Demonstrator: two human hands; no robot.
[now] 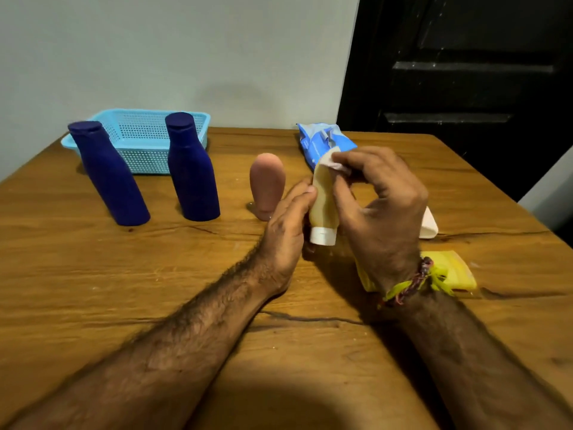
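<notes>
My left hand holds a pale yellow tube upright above the table, its white cap pointing down. Its fingers wrap the tube's left side. My right hand pinches a small white wipe against the top end of the tube. A thread band circles my right wrist. A pink tube stands on its cap just left of my hands.
Two dark blue bottles stand at the back left before a light blue basket. A blue wipes pack lies behind my hands. A white object and a yellow object lie right on the wooden table.
</notes>
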